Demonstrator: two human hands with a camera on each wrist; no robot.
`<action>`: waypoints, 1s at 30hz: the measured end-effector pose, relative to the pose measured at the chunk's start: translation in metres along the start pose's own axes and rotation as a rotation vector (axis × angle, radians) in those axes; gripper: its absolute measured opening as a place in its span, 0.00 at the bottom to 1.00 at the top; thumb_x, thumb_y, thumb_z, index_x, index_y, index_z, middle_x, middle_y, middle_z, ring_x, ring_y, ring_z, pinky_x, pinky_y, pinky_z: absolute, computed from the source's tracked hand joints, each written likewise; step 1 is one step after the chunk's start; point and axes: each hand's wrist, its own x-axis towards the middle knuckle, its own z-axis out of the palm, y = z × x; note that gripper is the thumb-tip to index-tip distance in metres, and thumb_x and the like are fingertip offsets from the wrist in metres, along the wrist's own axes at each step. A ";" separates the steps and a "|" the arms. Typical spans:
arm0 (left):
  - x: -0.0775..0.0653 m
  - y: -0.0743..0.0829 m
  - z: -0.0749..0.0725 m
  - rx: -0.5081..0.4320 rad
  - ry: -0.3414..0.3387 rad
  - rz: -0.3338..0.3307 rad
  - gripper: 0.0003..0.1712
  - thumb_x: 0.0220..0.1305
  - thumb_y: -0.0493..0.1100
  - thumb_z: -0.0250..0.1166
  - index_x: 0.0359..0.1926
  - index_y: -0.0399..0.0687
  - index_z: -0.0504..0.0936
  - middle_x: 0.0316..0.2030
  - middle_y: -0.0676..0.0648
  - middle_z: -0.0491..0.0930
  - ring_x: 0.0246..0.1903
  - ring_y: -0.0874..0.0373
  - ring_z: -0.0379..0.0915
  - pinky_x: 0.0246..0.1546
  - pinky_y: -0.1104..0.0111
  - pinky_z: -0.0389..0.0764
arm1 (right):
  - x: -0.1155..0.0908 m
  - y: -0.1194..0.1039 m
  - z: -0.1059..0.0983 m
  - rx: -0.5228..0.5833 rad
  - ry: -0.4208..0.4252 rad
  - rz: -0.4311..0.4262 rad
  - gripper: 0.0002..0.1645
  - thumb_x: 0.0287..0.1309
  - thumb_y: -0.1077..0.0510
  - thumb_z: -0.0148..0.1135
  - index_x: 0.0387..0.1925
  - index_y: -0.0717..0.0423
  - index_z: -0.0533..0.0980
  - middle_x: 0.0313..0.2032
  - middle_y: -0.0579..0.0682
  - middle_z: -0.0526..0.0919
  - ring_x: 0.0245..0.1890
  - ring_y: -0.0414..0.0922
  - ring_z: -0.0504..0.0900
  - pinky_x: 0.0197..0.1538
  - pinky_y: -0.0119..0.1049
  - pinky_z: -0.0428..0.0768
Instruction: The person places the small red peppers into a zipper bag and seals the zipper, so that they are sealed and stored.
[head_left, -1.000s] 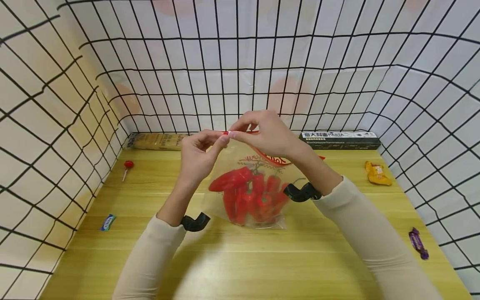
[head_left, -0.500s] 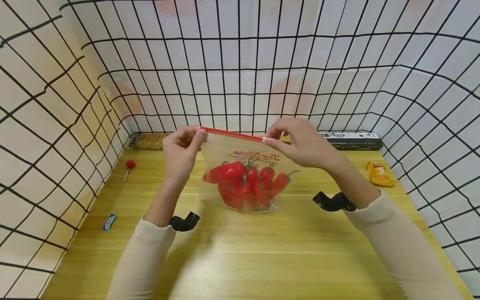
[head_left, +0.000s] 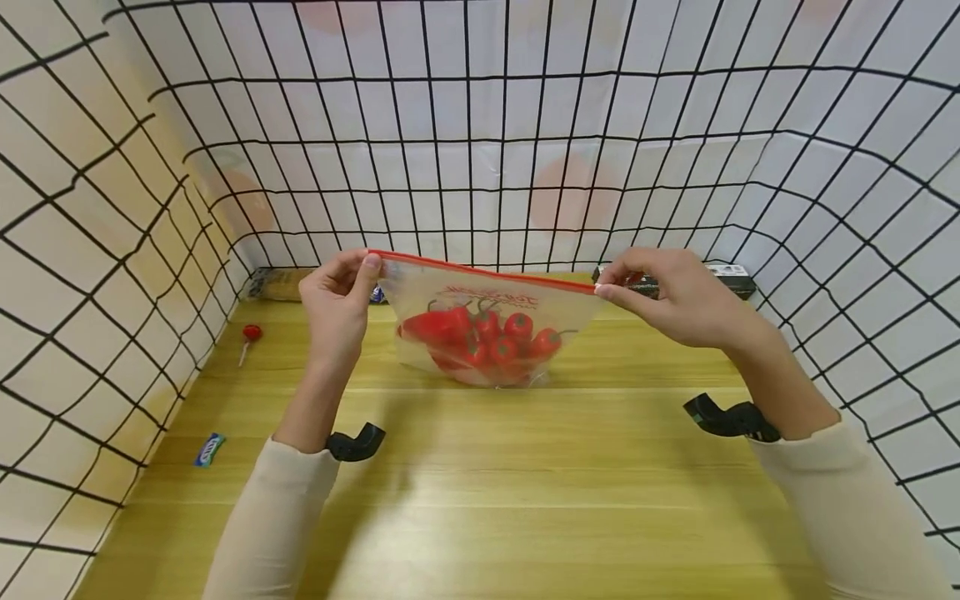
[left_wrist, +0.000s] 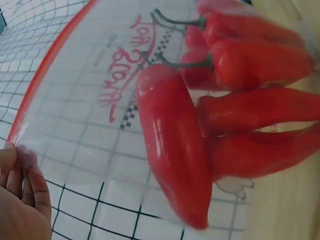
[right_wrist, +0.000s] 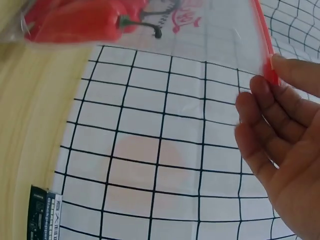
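A clear zip bag [head_left: 420,287] with a red zip strip and red lettering hangs between both hands, its strip stretched nearly straight and sloping down to the right. Inside lie several red peppers [head_left: 502,337] with green stems, also large in the left wrist view, where one long pepper [left_wrist: 172,145] lies across the others. My left hand [head_left: 335,296] pinches the strip's left end between thumb and forefinger. At the strip's right end, my right hand [head_left: 671,296] pinches the corner; the right wrist view has its thumb and fingertips [right_wrist: 260,85] on the red strip.
Black wire grid walls [head_left: 468,117] enclose the wooden table [head_left: 480,500] at the back and sides. A lollipop [head_left: 251,333] and a small blue wrapped candy [head_left: 209,450] lie at left. A brownish package [head_left: 277,284] and a dark pasta box [head_left: 735,279] stand along the back.
The right hand has slid rightward along the strip from beside the left hand to the far corner. The left hand has moved left, and the bag is now spread and raised.
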 end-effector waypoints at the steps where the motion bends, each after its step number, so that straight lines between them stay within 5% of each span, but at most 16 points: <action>1: 0.001 0.004 0.002 0.010 -0.006 0.017 0.10 0.61 0.43 0.68 0.36 0.38 0.85 0.29 0.49 0.84 0.30 0.58 0.78 0.34 0.74 0.78 | 0.002 -0.003 0.000 0.024 -0.020 0.006 0.05 0.67 0.48 0.58 0.39 0.42 0.78 0.35 0.37 0.82 0.36 0.33 0.76 0.36 0.33 0.75; 8: 0.003 0.039 0.032 0.060 -0.180 0.131 0.08 0.62 0.37 0.66 0.36 0.33 0.84 0.29 0.51 0.84 0.31 0.51 0.76 0.34 0.74 0.78 | 0.037 -0.040 0.023 0.116 -0.079 -0.067 0.20 0.62 0.43 0.63 0.54 0.41 0.76 0.39 0.34 0.81 0.38 0.32 0.78 0.37 0.33 0.77; 14: 0.000 0.034 0.035 0.132 -0.218 0.164 0.10 0.61 0.37 0.68 0.43 0.38 0.86 0.32 0.55 0.85 0.28 0.58 0.75 0.29 0.75 0.74 | 0.065 -0.063 0.055 0.051 0.148 -0.256 0.09 0.63 0.53 0.64 0.41 0.51 0.83 0.31 0.40 0.83 0.26 0.35 0.73 0.28 0.32 0.71; 18: -0.004 0.003 0.003 0.102 -0.259 0.038 0.22 0.60 0.37 0.69 0.56 0.44 0.80 0.49 0.45 0.84 0.45 0.54 0.79 0.48 0.71 0.80 | 0.062 -0.064 0.052 0.064 0.283 -0.231 0.08 0.63 0.53 0.63 0.38 0.52 0.85 0.28 0.41 0.82 0.23 0.35 0.71 0.24 0.30 0.70; 22: -0.016 -0.033 -0.037 0.090 -0.378 -0.143 0.32 0.60 0.35 0.68 0.66 0.46 0.71 0.62 0.41 0.74 0.60 0.48 0.71 0.62 0.67 0.71 | 0.054 -0.061 0.042 0.125 0.399 -0.185 0.07 0.62 0.54 0.65 0.37 0.51 0.85 0.27 0.41 0.81 0.21 0.35 0.70 0.24 0.28 0.70; 25: -0.025 -0.056 -0.058 0.105 -0.552 -0.302 0.35 0.61 0.35 0.67 0.69 0.42 0.66 0.65 0.42 0.71 0.63 0.50 0.69 0.62 0.70 0.71 | 0.048 -0.058 0.037 0.174 0.471 -0.156 0.06 0.60 0.55 0.67 0.36 0.51 0.86 0.27 0.42 0.83 0.21 0.35 0.72 0.24 0.26 0.71; 28: -0.034 -0.072 -0.065 0.186 -0.709 -0.448 0.31 0.61 0.41 0.69 0.64 0.41 0.72 0.60 0.41 0.76 0.57 0.53 0.74 0.55 0.67 0.77 | 0.043 -0.055 0.034 0.203 0.502 -0.108 0.06 0.59 0.55 0.68 0.35 0.52 0.86 0.26 0.42 0.83 0.19 0.35 0.72 0.23 0.24 0.71; 30: -0.038 -0.079 -0.062 0.218 -0.741 -0.505 0.26 0.61 0.46 0.70 0.58 0.42 0.78 0.55 0.43 0.81 0.53 0.54 0.77 0.53 0.64 0.78 | 0.040 -0.053 0.032 0.220 0.494 -0.067 0.06 0.59 0.56 0.68 0.35 0.53 0.85 0.25 0.44 0.83 0.18 0.36 0.73 0.22 0.24 0.70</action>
